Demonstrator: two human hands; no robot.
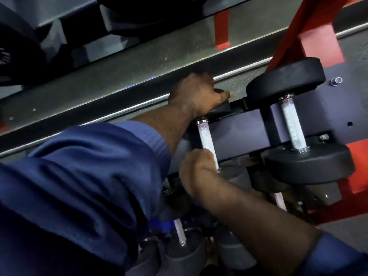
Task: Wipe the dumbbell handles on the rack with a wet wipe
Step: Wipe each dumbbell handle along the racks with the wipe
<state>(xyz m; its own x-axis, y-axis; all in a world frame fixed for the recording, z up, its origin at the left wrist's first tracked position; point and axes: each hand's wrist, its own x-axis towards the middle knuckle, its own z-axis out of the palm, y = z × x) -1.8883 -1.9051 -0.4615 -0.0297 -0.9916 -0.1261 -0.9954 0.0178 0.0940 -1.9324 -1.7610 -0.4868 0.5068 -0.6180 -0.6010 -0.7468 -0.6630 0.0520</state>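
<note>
Left hand (196,95) clamps the far head of a dumbbell on the rack (239,126), apparently steadying it, while the right hand (197,170) closes round the near end of its handle (206,139) to rub; any wipe stays hidden inside the fist.

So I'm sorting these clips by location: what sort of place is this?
Most likely a gym's weights area: dumbbells sit on a rack with a red frame.
</note>
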